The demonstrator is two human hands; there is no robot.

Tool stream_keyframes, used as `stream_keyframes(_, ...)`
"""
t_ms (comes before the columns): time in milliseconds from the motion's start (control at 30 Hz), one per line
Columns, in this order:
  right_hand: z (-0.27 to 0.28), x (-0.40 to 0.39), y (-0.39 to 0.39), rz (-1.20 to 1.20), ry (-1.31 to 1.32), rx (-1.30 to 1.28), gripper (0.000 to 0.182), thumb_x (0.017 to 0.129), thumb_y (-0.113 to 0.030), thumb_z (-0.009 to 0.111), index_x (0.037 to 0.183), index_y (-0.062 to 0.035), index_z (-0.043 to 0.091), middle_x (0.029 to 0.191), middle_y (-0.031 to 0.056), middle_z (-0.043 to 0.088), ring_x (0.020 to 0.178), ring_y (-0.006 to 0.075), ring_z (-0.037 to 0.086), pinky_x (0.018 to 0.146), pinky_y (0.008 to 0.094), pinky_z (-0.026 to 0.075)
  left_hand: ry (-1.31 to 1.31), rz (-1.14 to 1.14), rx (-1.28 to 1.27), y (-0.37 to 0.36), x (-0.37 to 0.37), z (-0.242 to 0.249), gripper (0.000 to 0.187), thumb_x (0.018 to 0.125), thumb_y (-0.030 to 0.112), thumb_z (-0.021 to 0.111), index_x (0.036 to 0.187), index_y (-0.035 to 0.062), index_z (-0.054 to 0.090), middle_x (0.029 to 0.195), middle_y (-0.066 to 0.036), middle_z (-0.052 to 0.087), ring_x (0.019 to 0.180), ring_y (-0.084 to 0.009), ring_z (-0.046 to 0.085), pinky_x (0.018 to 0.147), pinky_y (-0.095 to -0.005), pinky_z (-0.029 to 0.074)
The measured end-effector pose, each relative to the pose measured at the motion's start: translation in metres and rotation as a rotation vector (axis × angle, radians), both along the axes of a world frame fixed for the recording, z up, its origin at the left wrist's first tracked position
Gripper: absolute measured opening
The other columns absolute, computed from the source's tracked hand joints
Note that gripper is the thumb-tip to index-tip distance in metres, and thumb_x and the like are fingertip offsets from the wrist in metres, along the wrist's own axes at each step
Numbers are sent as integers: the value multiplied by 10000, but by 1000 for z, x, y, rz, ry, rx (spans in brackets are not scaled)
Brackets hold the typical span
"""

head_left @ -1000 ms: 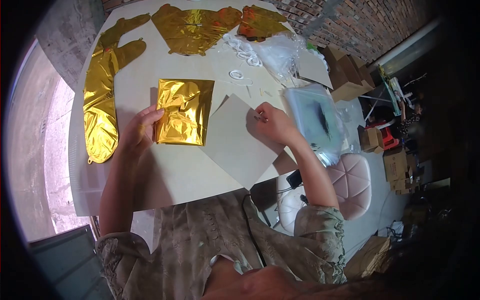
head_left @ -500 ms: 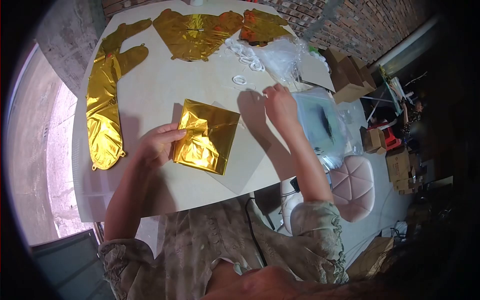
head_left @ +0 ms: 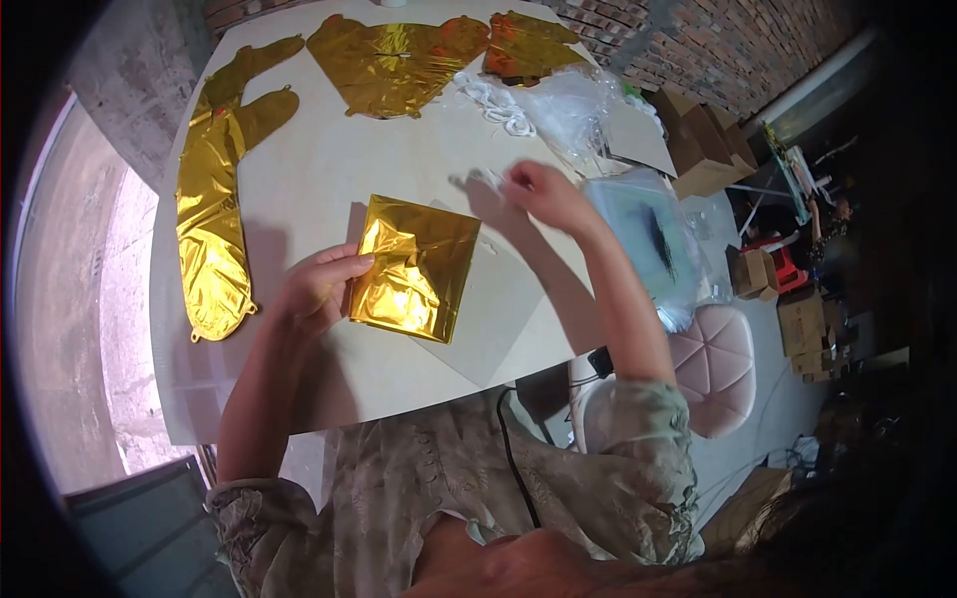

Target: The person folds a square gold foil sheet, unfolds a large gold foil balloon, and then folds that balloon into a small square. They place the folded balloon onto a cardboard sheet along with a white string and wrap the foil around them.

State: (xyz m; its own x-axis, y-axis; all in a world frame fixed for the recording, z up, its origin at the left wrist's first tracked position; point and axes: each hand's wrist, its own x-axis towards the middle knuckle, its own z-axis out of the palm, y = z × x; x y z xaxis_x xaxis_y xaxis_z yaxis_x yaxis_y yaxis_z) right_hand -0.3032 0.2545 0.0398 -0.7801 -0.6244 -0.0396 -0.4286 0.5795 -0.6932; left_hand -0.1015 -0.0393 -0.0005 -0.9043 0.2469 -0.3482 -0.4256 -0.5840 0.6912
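Observation:
My left hand (head_left: pixel 324 284) pinches the left edge of a folded gold foil balloon (head_left: pixel 414 269), thumb on top. Under it a grey card sheet (head_left: pixel 498 319) lies on the table. My right hand (head_left: pixel 546 194) is closed, with a small white coil of string (head_left: pixel 492 179) at its fingertips, blurred by motion. Farther back is a heap of white string coils (head_left: pixel 506 118) beside a crumpled clear plastic bag (head_left: pixel 568 110). A stack of clear plastic bags (head_left: pixel 638 234) lies right of my right hand.
Flat gold foil balloons lie on the table (head_left: pixel 329 169): a long one (head_left: pixel 211 219) at left, a wide one (head_left: pixel 394 65) at the back and another (head_left: pixel 528 48) beside it. Cardboard boxes (head_left: pixel 698 140) and a padded stool (head_left: pixel 710 374) stand at right.
My right hand has taken the single white string coil from the table and drawn it slightly toward me. My left hand and the folded gold balloon have hardly moved.

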Motion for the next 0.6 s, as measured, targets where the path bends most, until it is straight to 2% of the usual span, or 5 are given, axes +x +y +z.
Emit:
stream_keyframes(67,4,57,18,-18,-621,-357,148,977,-176,628,961,-33,662,941,65,711,837,135,674,744,295,536,-24,19,5,-2,0,-5,374,980,117,592,1301,-69,542,1225,-160,659,1105,-255,670,956,-390,544)
stream_keyframes(200,-9,132,23,8,-987,-373,99,980,-150,646,1030,-64,648,1017,25,702,827,114,649,714,258,520,-27,-12,13,-1,-3,-5,334,984,108,593,1275,-55,565,1204,-150,667,1076,-245,678,934,-385,553)
stream_keyframes(333,-25,102,37,-551,-465,-763,74,1010,-106,591,1018,-47,635,1087,39,686,924,119,622,809,252,482,-42,-6,-2,1,-1,0,334,990,108,587,1276,-62,560,1212,-149,663,1089,-249,672,939,-395,547)
stream_keyframes(500,-32,153,55,-223,-269,-369,48,1006,-47,566,1051,-61,553,1274,104,635,1047,123,584,970,310,459,-23,34,16,8,2,5,343,996,113,579,1287,-65,546,1227,-153,651,1111,-248,659,935,-395,541)
stream_keyframes(600,-23,213,20,99,48,-114,135,953,-22,568,1053,-53,482,1495,268,434,1471,446,304,1217,544,202,-33,50,-53,-2,3,-12,409,1005,133,545,1367,-50,493,1297,-160,622,1179,-265,633,1024,-419,504)
